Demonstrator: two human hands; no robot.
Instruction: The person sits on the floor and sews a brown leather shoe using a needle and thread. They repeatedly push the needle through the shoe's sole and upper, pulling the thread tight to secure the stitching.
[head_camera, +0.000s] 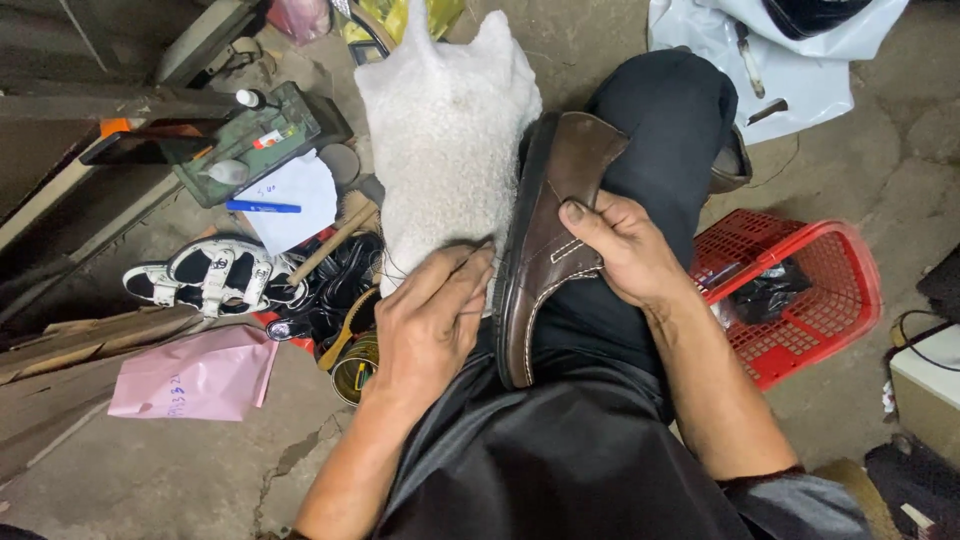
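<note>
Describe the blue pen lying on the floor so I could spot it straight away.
Start at the big white fluffy fleece cloth draped over the person's knee, then look to its left on the floor. There a white sheet of paper lies below a green rectangular box, and the slim blue pen rests flat across the paper. It is the only blue thing there.

Cracked concrete floor (180, 470): pink envelope (195, 385) at nine o'clock, red plastic basket (835, 300) at three, white sandal (210, 275) at ten.
</note>
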